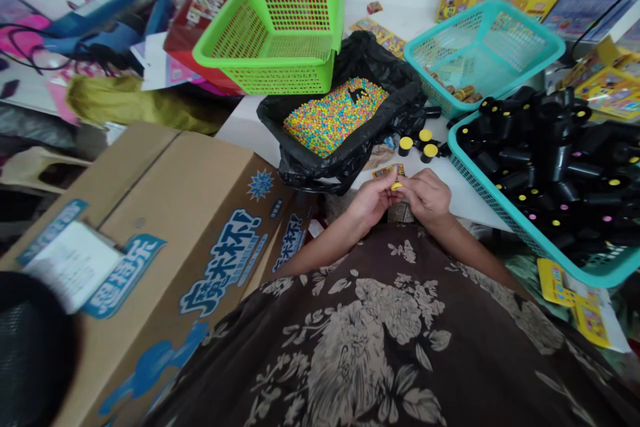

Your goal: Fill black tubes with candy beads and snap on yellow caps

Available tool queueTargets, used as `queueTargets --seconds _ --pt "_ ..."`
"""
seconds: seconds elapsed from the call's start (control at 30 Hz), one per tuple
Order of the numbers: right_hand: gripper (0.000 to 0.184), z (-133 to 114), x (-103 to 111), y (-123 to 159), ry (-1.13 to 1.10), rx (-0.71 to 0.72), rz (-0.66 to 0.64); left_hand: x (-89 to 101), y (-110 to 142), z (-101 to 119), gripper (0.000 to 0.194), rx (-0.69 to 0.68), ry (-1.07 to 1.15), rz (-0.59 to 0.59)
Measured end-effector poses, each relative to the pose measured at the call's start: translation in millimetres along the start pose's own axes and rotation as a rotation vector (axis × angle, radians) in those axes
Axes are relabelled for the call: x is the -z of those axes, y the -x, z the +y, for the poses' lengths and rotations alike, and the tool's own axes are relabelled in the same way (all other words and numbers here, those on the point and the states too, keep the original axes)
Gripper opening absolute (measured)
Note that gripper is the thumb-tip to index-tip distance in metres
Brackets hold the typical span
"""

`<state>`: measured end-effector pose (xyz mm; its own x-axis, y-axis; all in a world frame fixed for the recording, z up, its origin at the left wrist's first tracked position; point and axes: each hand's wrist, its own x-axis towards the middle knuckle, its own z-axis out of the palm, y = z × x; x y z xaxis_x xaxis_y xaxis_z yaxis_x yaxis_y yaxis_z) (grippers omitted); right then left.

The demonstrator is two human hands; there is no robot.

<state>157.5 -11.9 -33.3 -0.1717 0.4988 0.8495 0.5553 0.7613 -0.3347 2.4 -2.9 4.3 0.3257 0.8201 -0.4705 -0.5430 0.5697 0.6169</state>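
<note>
The left hand (371, 200) and right hand (430, 197) pinch a small yellow piece (397, 185) between them, likely for steadiness. From there, colored balls (325, 123) lie at eleven o'clock, yellow-topped cups (405, 144) at one, apparently for easy reach.

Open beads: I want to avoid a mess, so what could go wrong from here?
The beads could spill if the left hand snags the black bag around them. The yellow piece, held in the fingertips, might drop. The yellow-topped pots could tip if the right hand bumps them.
</note>
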Motion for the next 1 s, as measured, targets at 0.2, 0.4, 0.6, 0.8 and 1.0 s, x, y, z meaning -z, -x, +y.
queueTargets --seconds 0.2,0.4,0.6,0.8,1.0 --pt "0.016 2.9 -0.4 3.3 0.019 -0.022 -0.017 2.2 0.5 0.7 0.020 0.016 -0.035 -0.027" --pt "0.017 0.1 -0.5 3.3 0.007 -0.134 -0.008 -3.4 2.9 -0.5 0.019 -0.065 0.028 -0.054" --pt "0.021 -2.5 -1.2 4.3 -0.015 -0.221 0.011 -0.1 1.3 2.2 0.019 -0.036 0.026 -0.056" --pt "0.022 -1.1 -1.5 6.1 -0.070 -0.218 0.014 -0.1 -0.4 2.4 0.018 -0.016 0.001 -0.034" --pt "0.017 0.9 -1.4 8.0 -0.037 -0.202 -0.018 -0.8 -0.4 3.0 0.020 -0.017 0.024 -0.031"
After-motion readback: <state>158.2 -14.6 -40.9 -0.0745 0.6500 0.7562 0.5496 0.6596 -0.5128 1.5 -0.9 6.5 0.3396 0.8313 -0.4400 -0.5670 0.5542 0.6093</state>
